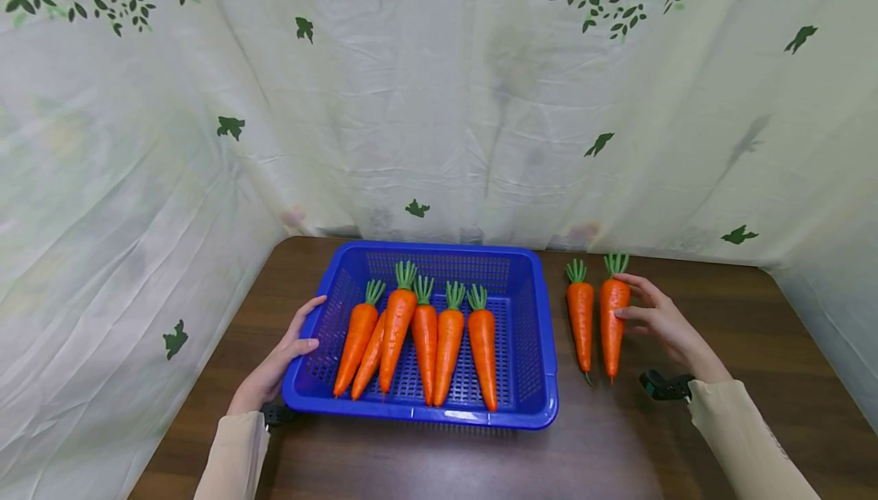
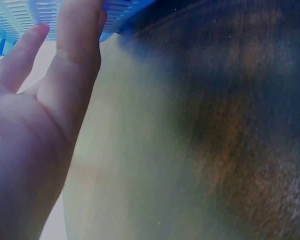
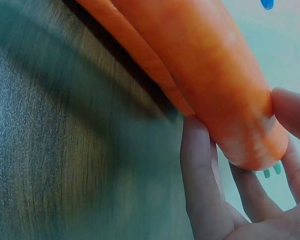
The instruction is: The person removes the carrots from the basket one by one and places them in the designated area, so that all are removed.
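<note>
My right hand (image 1: pixel 661 321) holds a carrot (image 1: pixel 613 325) near its leafy top, at the right of the basket. In the right wrist view, thumb and fingers (image 3: pixel 202 170) lie on either side of its thick orange end (image 3: pixel 225 85). Just left of it lies a second carrot (image 1: pixel 580 321) on the table. A blue plastic basket (image 1: pixel 549 363) stands in the middle with several carrots in it, side by side, green tops pointing away. Against the basket's left side rests my left hand (image 1: pixel 277 355), fingers extended; the left wrist view shows its fingers (image 2: pixel 77 45) at the slatted wall.
The brown wooden table (image 1: pixel 439 462) carries the basket and the loose carrots. Pale cloth curtains (image 1: pixel 439 104) with printed leaves and birds hang behind and at both sides, meeting the table's far edge. Dark bands (image 1: pixel 665 386) sit on both wrists.
</note>
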A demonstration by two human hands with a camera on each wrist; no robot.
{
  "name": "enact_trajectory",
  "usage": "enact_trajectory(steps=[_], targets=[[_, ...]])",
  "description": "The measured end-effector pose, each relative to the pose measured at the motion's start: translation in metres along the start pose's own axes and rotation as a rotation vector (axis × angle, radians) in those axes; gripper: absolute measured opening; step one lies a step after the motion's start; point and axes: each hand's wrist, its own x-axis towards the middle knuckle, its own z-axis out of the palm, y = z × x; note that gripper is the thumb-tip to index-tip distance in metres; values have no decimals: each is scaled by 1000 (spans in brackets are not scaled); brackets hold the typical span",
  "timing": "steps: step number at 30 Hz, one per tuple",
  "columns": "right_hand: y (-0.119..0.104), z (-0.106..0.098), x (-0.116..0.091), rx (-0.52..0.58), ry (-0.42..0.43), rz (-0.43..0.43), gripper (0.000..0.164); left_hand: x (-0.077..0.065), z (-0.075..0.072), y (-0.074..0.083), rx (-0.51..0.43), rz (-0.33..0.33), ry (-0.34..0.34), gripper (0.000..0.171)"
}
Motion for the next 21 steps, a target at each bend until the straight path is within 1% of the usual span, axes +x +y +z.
enact_trajectory(steps=[13, 21], targets=[[7, -4, 9, -26, -7, 20, 66, -1, 0, -1, -5, 12, -2, 62], [11, -2, 14, -54, -10, 16, 67, -1, 1, -1, -3, 15, -4, 62]])
